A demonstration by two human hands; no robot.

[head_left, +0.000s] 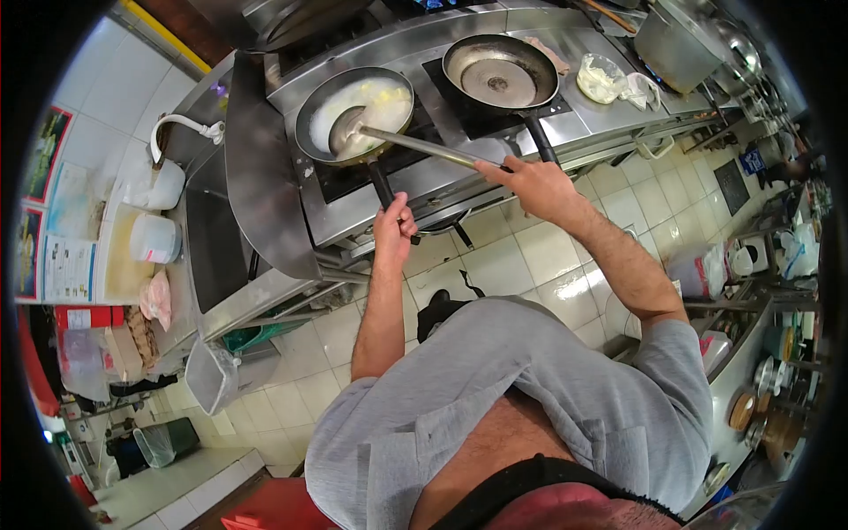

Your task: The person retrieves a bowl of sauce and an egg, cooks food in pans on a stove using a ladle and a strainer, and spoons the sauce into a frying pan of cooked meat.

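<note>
1. The left hand (pixel 395 223) is closed around the handle of a dark pan (pixel 307 129), which sits on the stove, on the left-hand side of the cooking surface (pixel 580 118).
2. The right hand (pixel 535 187) grips the end of a long metal ladle (pixel 424 148); the ladle's head rests inside that pan, partly in a whitish liquid (pixel 384 113) with paler yellow lumps.
3. A second pan (pixel 499 81) stands just to the right, its handle (pixel 541 140) pointing toward the person and passing close to the right hand; whether the two touch is hard to tell.
4. Farther right, a clear bowl (pixel 583 89) holds something creamy, near a large pot (pixel 677 46).
5. A metal panel (pixel 265 172) divides the stove from the sink (pixel 210 231) on the left.
6. The step in hand looks like stirring or spooning the liquid; a single view cannot settle which.
7. The next move seems to call for a firm left hold on the pan, with the ladle guided clear of its rim.
</note>
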